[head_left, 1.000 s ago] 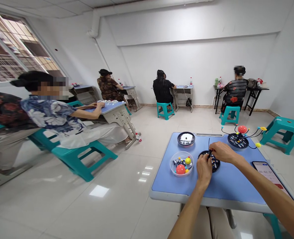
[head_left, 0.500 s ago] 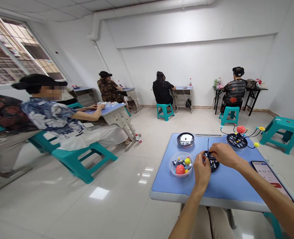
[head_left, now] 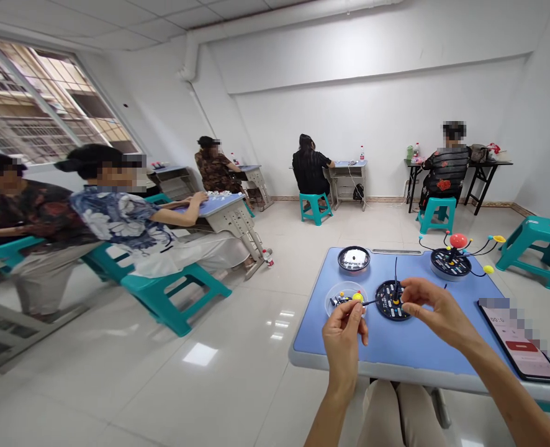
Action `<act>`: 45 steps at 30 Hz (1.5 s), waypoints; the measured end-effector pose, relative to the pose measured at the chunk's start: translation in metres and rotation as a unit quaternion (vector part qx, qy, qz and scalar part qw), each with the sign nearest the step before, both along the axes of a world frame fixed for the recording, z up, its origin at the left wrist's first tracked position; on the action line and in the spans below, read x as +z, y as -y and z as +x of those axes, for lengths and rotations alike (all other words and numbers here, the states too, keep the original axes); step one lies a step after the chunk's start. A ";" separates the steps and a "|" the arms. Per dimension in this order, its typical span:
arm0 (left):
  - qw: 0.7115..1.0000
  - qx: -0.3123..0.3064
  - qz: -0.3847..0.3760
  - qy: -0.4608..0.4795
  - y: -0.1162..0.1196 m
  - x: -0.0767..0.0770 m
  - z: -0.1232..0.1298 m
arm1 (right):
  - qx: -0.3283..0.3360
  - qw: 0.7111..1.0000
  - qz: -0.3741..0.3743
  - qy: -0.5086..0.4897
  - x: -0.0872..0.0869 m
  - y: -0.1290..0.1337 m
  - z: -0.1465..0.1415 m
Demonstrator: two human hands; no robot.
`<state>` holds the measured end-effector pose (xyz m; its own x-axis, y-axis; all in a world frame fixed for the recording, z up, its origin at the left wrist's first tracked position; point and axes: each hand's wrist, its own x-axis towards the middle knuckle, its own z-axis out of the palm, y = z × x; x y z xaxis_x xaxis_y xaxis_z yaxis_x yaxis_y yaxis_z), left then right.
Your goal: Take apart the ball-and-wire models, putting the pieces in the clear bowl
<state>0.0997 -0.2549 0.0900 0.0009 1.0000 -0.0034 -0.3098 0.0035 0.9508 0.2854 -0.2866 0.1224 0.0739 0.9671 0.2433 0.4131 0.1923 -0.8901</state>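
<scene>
Black round disc [head_left: 388,304] lies on the blue desk [head_left: 313,329] just in front of the person, with a thin wire [head_left: 395,273] standing upright from its middle. In the head view the hands are apart. The left hand [head_left: 342,338] pinches a thin black rod [head_left: 369,303] pointing toward the disc, with a small yellow ball [head_left: 357,297] at its fingertips, above a clear plastic bowl [head_left: 344,297]. The right hand [head_left: 436,313] has its fingertips at the disc's centre beside the wire; whether they grip it cannot be told. Farther back on the desk sit a small black dish [head_left: 353,259] and an assembled model [head_left: 452,264] with a red ball on curved wires. A phone [head_left: 519,344] lies at the desk's right edge. Beyond, co-workers [head_left: 121,217] sit on teal stools [head_left: 315,208] at other desks [head_left: 231,214] by the walls.
</scene>
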 end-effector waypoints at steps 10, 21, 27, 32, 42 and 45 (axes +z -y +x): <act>0.996 -0.058 -0.004 -0.062 0.026 -0.012 -0.013 | 0.001 0.964 -0.033 -0.263 -0.036 0.007 -0.073; 0.933 -0.050 0.195 -0.297 0.062 -0.026 -0.051 | 0.035 0.937 -0.121 -0.325 -0.058 0.051 -0.081; 0.930 0.051 0.189 -0.311 0.082 -0.042 -0.045 | -0.013 0.928 -0.127 -0.349 -0.069 0.065 -0.096; 0.925 0.081 0.202 -0.310 0.077 -0.038 -0.056 | -0.070 0.920 -0.116 -0.368 -0.053 0.058 -0.087; 0.911 0.108 0.189 -0.350 0.006 -0.009 -0.092 | -0.066 0.978 -0.052 -0.193 -0.041 0.005 -0.052; 0.900 0.118 0.186 -0.376 -0.030 -0.025 -0.074 | -0.046 0.992 -0.054 -0.100 -0.048 -0.031 -0.067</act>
<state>0.0255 -0.2245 0.0653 -0.0743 0.9040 0.4210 0.4717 -0.3401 0.8135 0.2182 -0.2560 0.0748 0.1996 0.9737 0.1101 0.2370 0.0611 -0.9696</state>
